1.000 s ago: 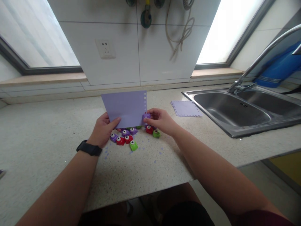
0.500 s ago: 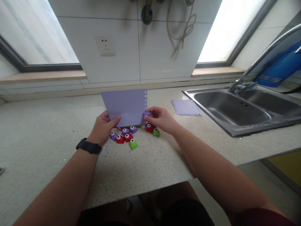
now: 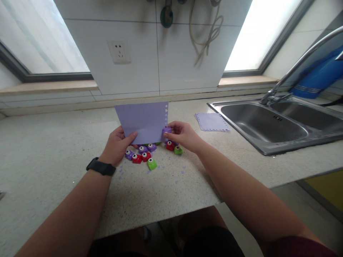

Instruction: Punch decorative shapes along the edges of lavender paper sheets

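While aloft, paper (image 3: 144,121) in left hand (image 3: 115,147)

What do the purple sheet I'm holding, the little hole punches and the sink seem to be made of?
The purple sheet looks like matte paper or thin card: flat, with holes along its right edge. The little hole punches seem to be glossy plastic, judging by their bright, shiny bodies. The sink looks like satin stainless steel, grey with soft reflections.

The left forearm (image 3: 72,205) slanted far and right, the right forearm (image 3: 235,185) far and left; the left hand (image 3: 118,144) pinched, thumb (image 3: 130,137) pointing right; the right hand (image 3: 183,135) gripped, thumb pointing left.
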